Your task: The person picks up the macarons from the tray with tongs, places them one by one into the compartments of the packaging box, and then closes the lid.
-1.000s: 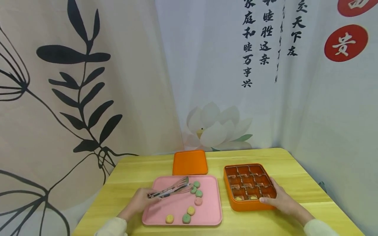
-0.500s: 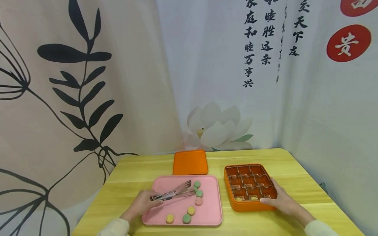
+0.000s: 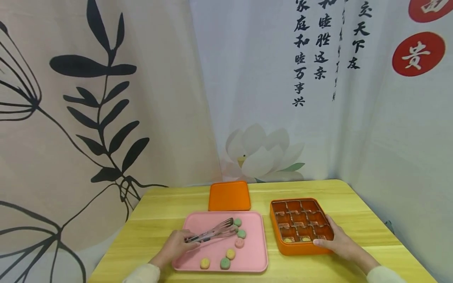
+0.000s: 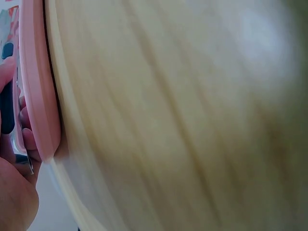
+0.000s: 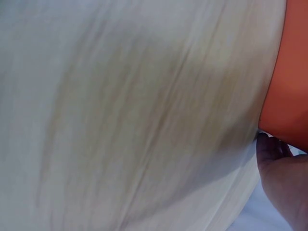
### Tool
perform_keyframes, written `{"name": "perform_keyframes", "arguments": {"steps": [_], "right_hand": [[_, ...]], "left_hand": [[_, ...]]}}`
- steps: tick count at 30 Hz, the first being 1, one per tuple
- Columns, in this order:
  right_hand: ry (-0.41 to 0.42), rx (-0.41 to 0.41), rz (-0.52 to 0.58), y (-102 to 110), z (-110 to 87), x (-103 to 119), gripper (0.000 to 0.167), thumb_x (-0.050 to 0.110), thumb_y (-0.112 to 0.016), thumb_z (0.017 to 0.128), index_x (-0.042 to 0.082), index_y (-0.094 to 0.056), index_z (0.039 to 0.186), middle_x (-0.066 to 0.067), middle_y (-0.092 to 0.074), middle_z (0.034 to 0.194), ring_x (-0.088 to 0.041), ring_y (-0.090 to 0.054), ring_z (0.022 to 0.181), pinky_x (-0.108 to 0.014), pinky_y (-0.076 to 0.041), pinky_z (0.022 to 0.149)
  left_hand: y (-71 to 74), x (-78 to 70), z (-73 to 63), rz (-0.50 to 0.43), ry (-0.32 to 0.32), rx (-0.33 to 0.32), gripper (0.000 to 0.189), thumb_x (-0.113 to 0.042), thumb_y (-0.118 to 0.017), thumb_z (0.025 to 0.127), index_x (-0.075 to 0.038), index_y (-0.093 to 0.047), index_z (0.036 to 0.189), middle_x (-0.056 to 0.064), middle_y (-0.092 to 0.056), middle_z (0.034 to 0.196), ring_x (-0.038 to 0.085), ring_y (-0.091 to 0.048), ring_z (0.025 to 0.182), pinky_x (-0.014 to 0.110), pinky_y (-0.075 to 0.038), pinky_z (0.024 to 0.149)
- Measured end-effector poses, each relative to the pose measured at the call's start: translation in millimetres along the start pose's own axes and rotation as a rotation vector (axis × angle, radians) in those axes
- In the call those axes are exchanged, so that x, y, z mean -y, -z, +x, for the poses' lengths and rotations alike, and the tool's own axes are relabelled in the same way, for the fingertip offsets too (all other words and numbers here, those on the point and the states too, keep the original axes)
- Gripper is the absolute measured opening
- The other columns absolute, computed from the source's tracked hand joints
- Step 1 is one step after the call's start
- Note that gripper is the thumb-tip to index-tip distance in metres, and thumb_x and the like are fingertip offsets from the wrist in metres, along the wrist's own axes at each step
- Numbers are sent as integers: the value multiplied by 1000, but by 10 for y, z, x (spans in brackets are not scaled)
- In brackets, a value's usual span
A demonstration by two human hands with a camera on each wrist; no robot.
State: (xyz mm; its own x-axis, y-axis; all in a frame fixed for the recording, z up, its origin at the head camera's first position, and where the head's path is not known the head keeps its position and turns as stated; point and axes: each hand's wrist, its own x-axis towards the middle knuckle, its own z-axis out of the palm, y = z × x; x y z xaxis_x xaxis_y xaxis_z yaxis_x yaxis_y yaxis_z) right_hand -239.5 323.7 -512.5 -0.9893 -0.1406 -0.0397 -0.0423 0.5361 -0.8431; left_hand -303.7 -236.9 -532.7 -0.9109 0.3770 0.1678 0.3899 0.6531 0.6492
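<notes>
Metal tongs (image 3: 212,232) are held in my left hand (image 3: 175,245), slanting over the pink tray (image 3: 253,257). Their tips overlap the green macarons (image 3: 242,234) at the tray's back right, partly covering one. A pink macaron (image 3: 239,243) lies just in front, then a yellow one (image 3: 230,254), another green one (image 3: 225,263) and a yellow one (image 3: 205,263) near the front rim. My right hand (image 3: 341,241) grips the front right corner of an orange box (image 3: 297,250), thumb on its rim. Yellow pieces (image 3: 306,238) sit in two front compartments of its divided insert.
An orange lid (image 3: 230,196) lies behind the tray on the wood-grain table (image 3: 170,200). A printed curtain (image 3: 177,118) hangs along the table's far side. The left wrist view shows the tray's edge (image 4: 41,96) close to the tabletop.
My left hand has moved right with the tongs, bringing their tips over the back green macarons. The right hand keeps its grip on the box. The head view has shifted slightly.
</notes>
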Motion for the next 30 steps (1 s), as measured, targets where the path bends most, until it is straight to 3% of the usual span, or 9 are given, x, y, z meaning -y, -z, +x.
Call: {"name": "perform_keyframes", "arguments": {"steps": [6, 12, 30], "right_hand": [[28, 4, 54, -16, -5, -31, 106, 21, -72, 92, -8, 11, 152, -44, -23, 146, -46, -50, 122, -53, -43, 99], [24, 2, 42, -6, 3, -39, 106, 23, -72, 92, -7, 10, 153, -44, -24, 146, -47, -49, 123, -52, -44, 97], [18, 9, 29, -3, 15, -35, 108, 26, -72, 93, -5, 12, 153, -44, -21, 146, -48, -49, 122, -52, -46, 95]], "left_hand": [[-21, -14, 20, 15, 7, -1, 26, -33, -81, 81, -15, -79, 99, -11, -60, 78, 7, -48, 67, 23, -42, 57], [-17, -17, 29, 19, -13, -15, 18, -29, -81, 82, -17, -80, 95, -12, -62, 79, 6, -49, 67, 23, -43, 58], [82, 38, -43, -62, -9, -10, 8, -20, -78, 86, -16, -80, 92, -7, -63, 76, 8, -51, 65, 23, -45, 56]]}}
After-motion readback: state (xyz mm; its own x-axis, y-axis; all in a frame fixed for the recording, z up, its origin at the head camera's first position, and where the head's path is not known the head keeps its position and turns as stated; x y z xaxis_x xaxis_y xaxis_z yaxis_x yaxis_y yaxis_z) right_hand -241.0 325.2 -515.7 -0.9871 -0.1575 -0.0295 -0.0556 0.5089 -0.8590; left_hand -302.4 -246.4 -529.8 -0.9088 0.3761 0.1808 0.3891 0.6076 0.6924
